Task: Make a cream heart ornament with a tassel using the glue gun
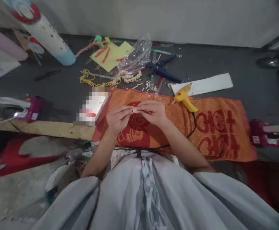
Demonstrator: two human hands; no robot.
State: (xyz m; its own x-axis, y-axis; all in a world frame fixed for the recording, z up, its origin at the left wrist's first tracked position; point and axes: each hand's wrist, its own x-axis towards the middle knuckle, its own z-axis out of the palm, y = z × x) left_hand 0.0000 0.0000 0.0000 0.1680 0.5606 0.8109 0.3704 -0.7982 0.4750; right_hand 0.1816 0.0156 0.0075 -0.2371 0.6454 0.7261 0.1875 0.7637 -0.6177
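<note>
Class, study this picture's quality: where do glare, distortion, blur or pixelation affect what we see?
Head view: dim, flat light, with glints on the crumpled clear plastic. Head view, upper left: the dotted white cylinder leans outward, probably wide-angle stretch. Head view: pixelation hides part of the flat white object; the small pale piece between left hand and right hand is too soft to identify.

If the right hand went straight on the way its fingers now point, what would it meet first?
The right hand would likely push first into the small pale piece it already touches, then meet the left hand just beyond; exact depth is unclear.
</note>
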